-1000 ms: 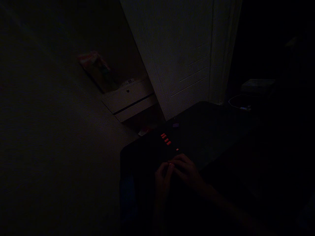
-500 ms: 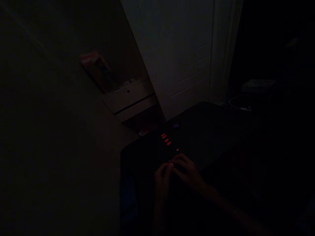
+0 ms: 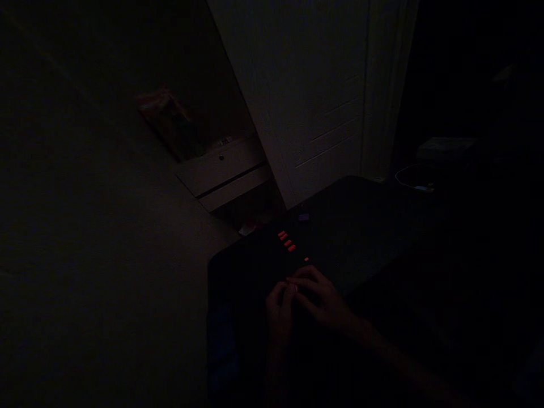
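I'm watching the left hand [image 3: 279, 314] and right hand [image 3: 325, 303] pinching 1 small glowing piece [image 3: 296, 288] together above the dark bench [image 3: 348, 226], seemingly for steadiness. Beyond, 4 red pieces [image 3: 288, 243] are lying spaced apart, perhaps for telling them apart; 1 smaller bit [image 3: 306, 259] is sitting nearer.

The left hand [image 3: 279, 310] and right hand [image 3: 322, 296] are meeting at the fingertips, pinching a small reddish piece [image 3: 296, 288]. Just beyond them, a tiny red piece [image 3: 306, 259] is lying on the dark table [image 3: 352, 226]; farther off, four red pieces [image 3: 288, 243] are lining up, with a purple object [image 3: 304, 217] resting past these.
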Tool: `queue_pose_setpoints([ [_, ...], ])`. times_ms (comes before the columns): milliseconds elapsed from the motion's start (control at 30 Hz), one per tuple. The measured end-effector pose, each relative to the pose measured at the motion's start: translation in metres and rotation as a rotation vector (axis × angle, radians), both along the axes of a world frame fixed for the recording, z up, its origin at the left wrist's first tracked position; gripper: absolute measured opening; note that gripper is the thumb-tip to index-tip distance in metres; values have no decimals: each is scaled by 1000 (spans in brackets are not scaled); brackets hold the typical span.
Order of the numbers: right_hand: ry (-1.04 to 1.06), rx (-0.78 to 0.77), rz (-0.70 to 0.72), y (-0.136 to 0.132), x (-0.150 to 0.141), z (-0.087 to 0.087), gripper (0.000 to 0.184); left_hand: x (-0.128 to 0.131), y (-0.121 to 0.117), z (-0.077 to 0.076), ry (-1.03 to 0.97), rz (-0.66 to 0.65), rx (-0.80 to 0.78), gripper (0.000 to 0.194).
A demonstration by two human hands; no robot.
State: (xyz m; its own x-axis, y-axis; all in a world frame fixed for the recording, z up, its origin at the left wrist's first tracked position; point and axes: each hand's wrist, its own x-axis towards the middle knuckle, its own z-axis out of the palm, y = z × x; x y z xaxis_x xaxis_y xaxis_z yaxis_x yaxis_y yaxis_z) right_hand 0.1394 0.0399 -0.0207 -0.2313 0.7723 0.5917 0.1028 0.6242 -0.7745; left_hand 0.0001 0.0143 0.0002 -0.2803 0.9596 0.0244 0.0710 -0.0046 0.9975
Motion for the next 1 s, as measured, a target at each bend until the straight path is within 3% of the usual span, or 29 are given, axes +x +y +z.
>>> queue_pose_setpoints([
  [233, 48, -45, -58, 3, -1, -2, 10, 1, -1, 8, 35, -53, -7, 27],
  [733, 48, 62, -81, 5, -3, -10, 18, 2, 0, 11, 71, -81, 20, 31],
  [1000, 9, 66, -87, 4, -2, -10, 9, -1, -1, 6, 107, -100, -1, 33],
])
